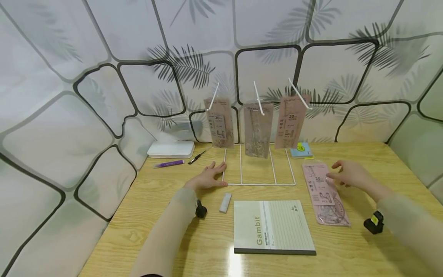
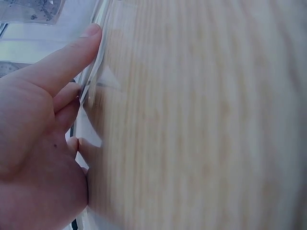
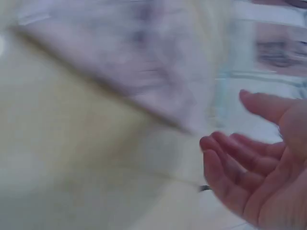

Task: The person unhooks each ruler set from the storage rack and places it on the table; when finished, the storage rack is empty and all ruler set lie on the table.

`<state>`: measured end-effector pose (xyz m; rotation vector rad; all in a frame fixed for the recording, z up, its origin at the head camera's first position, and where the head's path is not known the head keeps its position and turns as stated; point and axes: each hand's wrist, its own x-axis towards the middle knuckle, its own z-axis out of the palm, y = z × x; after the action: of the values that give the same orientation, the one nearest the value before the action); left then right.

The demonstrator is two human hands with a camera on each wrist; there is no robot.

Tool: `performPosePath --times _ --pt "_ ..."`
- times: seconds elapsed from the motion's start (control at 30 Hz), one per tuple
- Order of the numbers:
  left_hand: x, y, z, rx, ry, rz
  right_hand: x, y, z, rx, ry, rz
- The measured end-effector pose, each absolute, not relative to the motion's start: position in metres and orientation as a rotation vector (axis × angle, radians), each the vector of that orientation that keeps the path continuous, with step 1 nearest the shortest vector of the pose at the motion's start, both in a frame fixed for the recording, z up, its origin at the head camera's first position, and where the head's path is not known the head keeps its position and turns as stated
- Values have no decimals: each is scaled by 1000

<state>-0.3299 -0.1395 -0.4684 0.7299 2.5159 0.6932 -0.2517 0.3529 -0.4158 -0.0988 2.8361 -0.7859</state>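
A notebook [image 1: 273,227] lies flat on the wooden table [image 1: 155,215] close to the person, and its pale green cover carries the word "Gambit" printed sideways, with smaller print beneath that is too small to read. Behind it a white wire rack [image 1: 257,169] stands on the table, and three pink packets hang from its prongs: the left packet [image 1: 219,123] and the right packet [image 1: 290,122] both show "20" in bold on their labels, while the writing on the middle packet [image 1: 257,130] cannot be made out.

A fourth pink packet [image 1: 323,192] lies flat on the table to the right of the rack's base, its printing too fine to read. The right hand [image 1: 349,174] hovers at the far edge of this packet with fingers loosely spread and relaxed; the right wrist view shows the palm open and nothing grasped. Whether the fingertips touch the packet cannot be told.

The left hand [image 1: 207,177] lies flat on the table with fingers stretched out, resting against the front left corner of the rack's base wire. The left wrist view shows the fingers [image 2: 62,62] straight beside the wire, gripping nothing.

A small white eraser [image 1: 225,202] lies near the left wrist. Farther back sit a purple pen [image 1: 169,164], a dark pen [image 1: 197,157], a white box [image 1: 171,149] and a blue sticky pad [image 1: 301,150].
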Motion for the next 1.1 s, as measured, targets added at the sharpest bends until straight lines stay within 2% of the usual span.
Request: performPosePath --times 0.2,0.43,0.63,0.77,1.1 --pt "-328 -138 -467 716 2509 698 -277 334 -368 -289 2891 -1104" --pt "-330 -137 -471 718 2509 716 -305 301 -331 -234 2765 -1493" --pt "-329 -140 -470 694 2518 713 -333 281 -337 -140 2641 -1816" --pt "-328 -139 -469 698 2515 722 -343 275 -344 -109 2653 -1861" --pt "-326 -137 -465 690 2520 720 -333 269 -351 -118 2769 -1775"
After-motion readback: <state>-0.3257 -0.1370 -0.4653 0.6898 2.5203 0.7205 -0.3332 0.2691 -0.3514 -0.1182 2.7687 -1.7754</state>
